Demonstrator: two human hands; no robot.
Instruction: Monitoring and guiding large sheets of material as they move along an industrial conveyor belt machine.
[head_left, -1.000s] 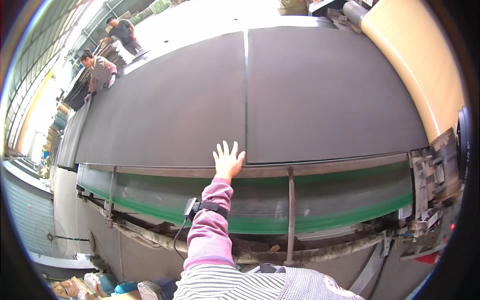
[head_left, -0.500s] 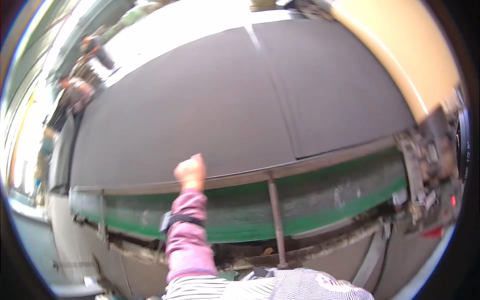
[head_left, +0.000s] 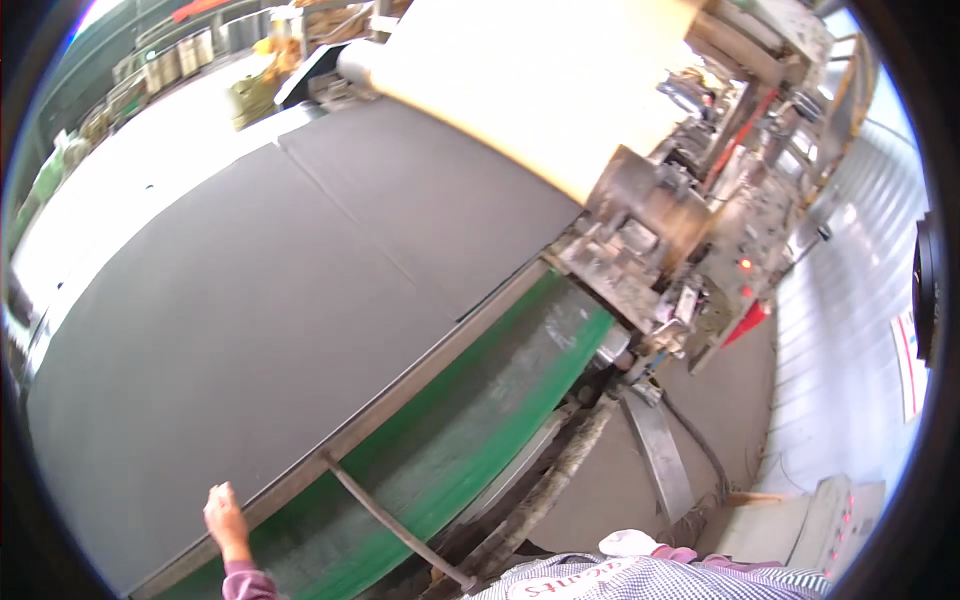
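My left hand (head_left: 228,522), bare below a pink sleeve, is by the near edge of a wide, flat dark grey sheet (head_left: 250,310). Its fingers look curled together, and nothing shows in them. Whether it touches the sheet or only hovers over its edge, I cannot tell. Near my apron (head_left: 580,580), a white shape that looks like my gloved right hand (head_left: 628,543) rests beside a pink sleeve. Its fingers are not visible. A seam or overlap line crosses the sheet, which runs up to a large cream-coloured roll or web (head_left: 520,80).
A metal rail (head_left: 390,400) borders the sheet, with a green-edged belt (head_left: 440,480) and a slanting rod (head_left: 400,525) below. Grimy machinery (head_left: 650,220) with red lights stands at the roll's end. A corrugated wall (head_left: 840,300) is at the right.
My view has swung to the right, bringing the machinery and wall further in. The left hand now appears lower and further left, still at the sheet's edge. People at the far left have left the view.
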